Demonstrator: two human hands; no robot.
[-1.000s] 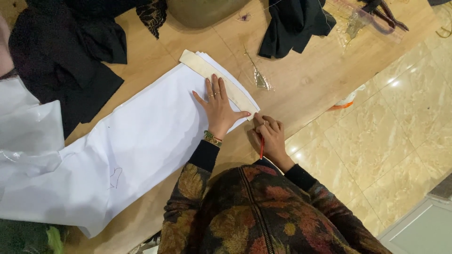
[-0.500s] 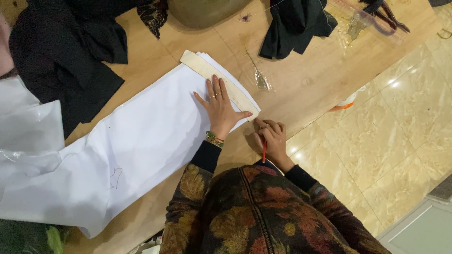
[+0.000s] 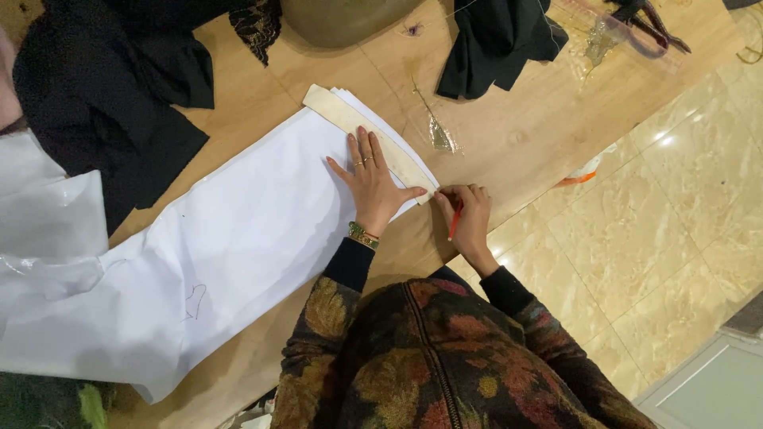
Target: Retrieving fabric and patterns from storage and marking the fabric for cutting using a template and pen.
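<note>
A long white cloth (image 3: pixel 199 254) lies spread across the wooden table (image 3: pixel 509 135). A pale wooden ruler (image 3: pixel 342 115) rests along the cloth's far end. My left hand (image 3: pixel 372 184) lies flat, fingers spread, pressing the ruler and cloth down. My right hand (image 3: pixel 467 214) grips a red pencil (image 3: pixel 454 225) at the ruler's near corner, by the cloth's edge, its tip hidden under the fingers. I wear a dark sleeve with a floral pattern and a bracelet on the left wrist.
Black fabric (image 3: pixel 103 87) lies piled at the table's far left and another black piece (image 3: pixel 497 40) at the top middle. A clear ruler and scissors (image 3: pixel 636 28) sit at the top right. A tiled floor (image 3: pixel 660 238) borders the table on the right.
My right hand has slid a little along the ruler's end with the pencil. My left hand stays pressed on the ruler.
</note>
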